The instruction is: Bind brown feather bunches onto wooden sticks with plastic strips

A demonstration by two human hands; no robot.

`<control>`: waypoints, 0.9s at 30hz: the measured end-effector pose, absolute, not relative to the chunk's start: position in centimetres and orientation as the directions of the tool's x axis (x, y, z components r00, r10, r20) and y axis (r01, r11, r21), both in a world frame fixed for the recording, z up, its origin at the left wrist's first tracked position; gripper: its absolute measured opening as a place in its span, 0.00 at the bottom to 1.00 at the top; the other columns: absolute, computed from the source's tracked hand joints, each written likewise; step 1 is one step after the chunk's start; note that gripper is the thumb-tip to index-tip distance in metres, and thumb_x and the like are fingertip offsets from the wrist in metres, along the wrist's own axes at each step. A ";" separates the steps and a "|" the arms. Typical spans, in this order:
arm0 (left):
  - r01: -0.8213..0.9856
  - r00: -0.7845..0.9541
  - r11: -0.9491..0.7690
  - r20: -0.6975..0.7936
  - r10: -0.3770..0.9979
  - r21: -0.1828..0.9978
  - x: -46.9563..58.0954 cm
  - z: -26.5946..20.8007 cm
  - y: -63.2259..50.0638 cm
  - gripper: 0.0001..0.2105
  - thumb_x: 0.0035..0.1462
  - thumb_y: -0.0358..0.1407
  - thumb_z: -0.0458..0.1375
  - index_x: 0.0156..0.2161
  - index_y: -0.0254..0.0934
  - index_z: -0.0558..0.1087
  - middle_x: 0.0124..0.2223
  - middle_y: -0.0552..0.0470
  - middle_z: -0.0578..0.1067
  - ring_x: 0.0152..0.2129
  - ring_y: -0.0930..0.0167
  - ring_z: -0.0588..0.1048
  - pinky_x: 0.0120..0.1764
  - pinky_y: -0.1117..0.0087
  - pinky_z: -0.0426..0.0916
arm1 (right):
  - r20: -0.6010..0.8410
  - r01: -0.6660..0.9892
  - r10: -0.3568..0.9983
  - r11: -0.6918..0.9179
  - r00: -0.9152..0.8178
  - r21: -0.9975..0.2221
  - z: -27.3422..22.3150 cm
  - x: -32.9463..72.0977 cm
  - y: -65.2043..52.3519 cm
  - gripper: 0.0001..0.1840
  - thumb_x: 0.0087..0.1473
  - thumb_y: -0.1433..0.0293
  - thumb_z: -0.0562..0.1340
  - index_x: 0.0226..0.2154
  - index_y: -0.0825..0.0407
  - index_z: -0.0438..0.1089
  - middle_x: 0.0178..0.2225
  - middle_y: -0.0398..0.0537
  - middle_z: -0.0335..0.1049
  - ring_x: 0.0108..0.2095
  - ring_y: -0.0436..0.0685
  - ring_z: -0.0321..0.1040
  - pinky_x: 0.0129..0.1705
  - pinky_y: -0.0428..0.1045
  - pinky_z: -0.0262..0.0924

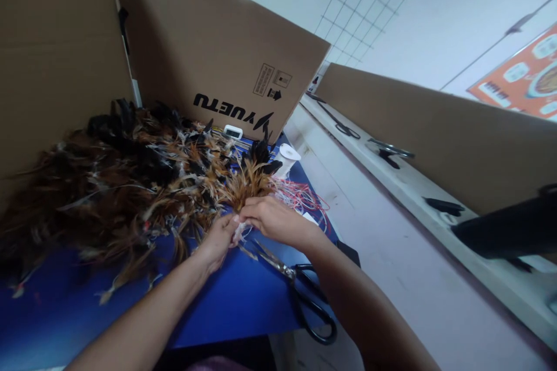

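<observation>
My left hand (221,235) and my right hand (270,219) meet over the blue table, both closed at the base of a feather bunch (249,182). Its brown and black plumes fan up and away from my fingers, and the pale quill ends show just below them. Right beside my right wrist lie scissors (285,271) with black handles, the blades pointing toward my hands. A large heap of brown and black feathers (130,174) spreads to the left of my left hand. Red and white strings (300,194) lie just beyond my right hand.
A white spool (287,157) stands near the table's far right edge, with a small white digital display (233,132) to its left. Cardboard panels (209,40) wall the back and left of the blue table (235,307). A white ledge (374,168) with dark tools runs along the right.
</observation>
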State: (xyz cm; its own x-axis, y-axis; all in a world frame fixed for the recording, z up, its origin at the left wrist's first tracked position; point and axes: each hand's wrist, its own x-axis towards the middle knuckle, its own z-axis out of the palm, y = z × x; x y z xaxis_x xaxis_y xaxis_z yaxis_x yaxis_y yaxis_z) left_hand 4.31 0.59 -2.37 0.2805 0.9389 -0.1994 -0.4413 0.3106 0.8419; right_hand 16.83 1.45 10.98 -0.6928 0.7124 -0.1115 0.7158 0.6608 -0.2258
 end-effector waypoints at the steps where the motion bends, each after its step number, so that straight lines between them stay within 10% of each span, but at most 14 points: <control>1: -0.440 0.280 0.308 -0.197 0.940 0.844 4.3 -2.4 0.6 0.23 0.41 0.54 0.64 0.25 0.33 0.66 0.19 0.59 0.62 0.15 0.80 0.55 0.17 0.77 0.46 | -0.108 0.718 0.713 0.666 -0.692 -0.202 10.9 16.8 1.6 0.08 0.57 0.76 0.58 0.34 0.55 0.74 0.34 0.49 0.72 0.34 0.51 0.67 0.34 0.45 0.53; 27: -0.446 0.293 0.332 -0.215 0.932 0.831 4.5 -1.0 0.2 0.16 0.44 0.46 0.61 0.21 0.34 0.68 0.17 0.58 0.63 0.13 0.79 0.56 0.17 0.76 0.45 | -0.137 0.752 0.741 0.655 -0.658 -0.068 10.4 16.5 1.7 0.09 0.58 0.76 0.57 0.32 0.55 0.73 0.33 0.47 0.66 0.29 0.48 0.62 0.28 0.45 0.46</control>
State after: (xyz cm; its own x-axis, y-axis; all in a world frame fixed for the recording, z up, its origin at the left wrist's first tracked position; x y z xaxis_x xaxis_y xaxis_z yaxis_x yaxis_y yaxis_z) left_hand 4.53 0.22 -0.99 0.2934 0.9315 -0.2150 -0.4459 0.3323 0.8311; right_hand 16.51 1.72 10.41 -0.6577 0.7408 -0.1366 0.7522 0.6554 -0.0678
